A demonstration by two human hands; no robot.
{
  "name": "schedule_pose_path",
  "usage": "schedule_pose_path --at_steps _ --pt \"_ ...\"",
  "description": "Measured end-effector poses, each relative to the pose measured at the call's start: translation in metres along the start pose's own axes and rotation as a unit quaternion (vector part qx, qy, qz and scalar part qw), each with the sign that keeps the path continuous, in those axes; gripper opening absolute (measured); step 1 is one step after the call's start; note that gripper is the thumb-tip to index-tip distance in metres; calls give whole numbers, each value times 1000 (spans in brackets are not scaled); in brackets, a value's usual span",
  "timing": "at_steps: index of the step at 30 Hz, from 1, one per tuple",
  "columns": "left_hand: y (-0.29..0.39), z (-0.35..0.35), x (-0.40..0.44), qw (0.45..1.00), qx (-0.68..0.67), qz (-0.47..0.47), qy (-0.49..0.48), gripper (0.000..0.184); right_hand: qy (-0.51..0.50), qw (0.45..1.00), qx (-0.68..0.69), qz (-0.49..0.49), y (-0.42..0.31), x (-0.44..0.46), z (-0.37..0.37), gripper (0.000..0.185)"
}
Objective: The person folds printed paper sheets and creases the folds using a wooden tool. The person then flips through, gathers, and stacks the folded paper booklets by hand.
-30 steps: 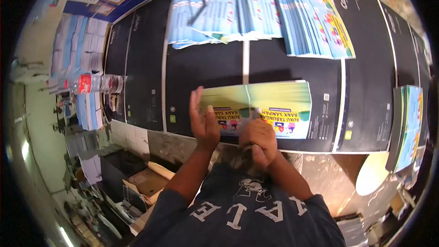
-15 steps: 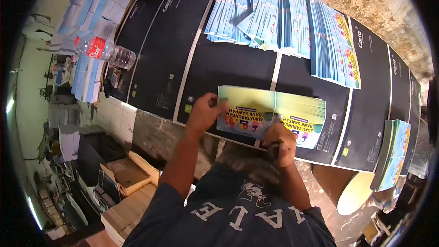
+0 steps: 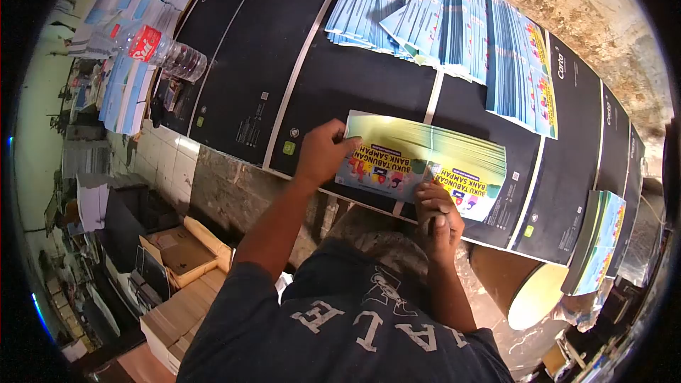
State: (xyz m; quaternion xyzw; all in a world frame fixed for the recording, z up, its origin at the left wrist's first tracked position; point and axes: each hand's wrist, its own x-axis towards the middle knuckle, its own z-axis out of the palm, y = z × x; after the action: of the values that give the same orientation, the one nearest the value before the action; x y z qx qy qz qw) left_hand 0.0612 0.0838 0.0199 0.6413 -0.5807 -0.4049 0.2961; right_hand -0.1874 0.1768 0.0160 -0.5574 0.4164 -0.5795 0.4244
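A spread of printed booklets [image 3: 454, 143] with yellow-green and blue covers lies on the black board surface before me. It shows two cover panels side by side, their lettering upside down to me, and layered edges on the right half. My left hand [image 3: 325, 154] is closed at the left edge, thumb over the corner of the cover. Around the lower middle, near the line between the two panels, my right hand [image 3: 440, 218] is curled with fingertips on the cover. A small dark thing seems to be inside that fist, but its kind is hidden.
Fanned rows of blue booklets [image 3: 454, 25] cover the far side of the table. At right stands a smaller booklet stack [image 3: 599, 241]. A plastic bottle [image 3: 186, 62] lies at left beside piled printed sheets [image 3: 131, 89]. Cardboard boxes [image 3: 186, 252] sit below left.
My right fingers have shifted to rest flatter on the cover near the middle line. My left hand keeps its place at the left edge. The camera view has tilted slightly.
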Motion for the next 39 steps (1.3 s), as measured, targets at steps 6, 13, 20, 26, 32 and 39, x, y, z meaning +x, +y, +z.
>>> schedule_pose_path --at_steps 6,13,20,26,32,39 --pt "-22 2 -7 980 129 129 76 39 45 994 98 29 6 -2 8 43" --pt "-30 -1 2 957 192 209 65 41 -104 975 132 -147 -20 44 44 54" --pt "-25 -22 16 923 268 271 -43 30 -101 988 120 6 23 41 57 48" --pt "-33 -32 49 902 255 310 -159 37 -206 971 78 -93 -33 70 73 50" --pt "-39 -29 52 901 233 321 -173 42 -186 981 57 7 17 49 80 46" --pt "-41 -29 54 904 222 329 -160 40 -217 969 110 -42 35 63 95 43"
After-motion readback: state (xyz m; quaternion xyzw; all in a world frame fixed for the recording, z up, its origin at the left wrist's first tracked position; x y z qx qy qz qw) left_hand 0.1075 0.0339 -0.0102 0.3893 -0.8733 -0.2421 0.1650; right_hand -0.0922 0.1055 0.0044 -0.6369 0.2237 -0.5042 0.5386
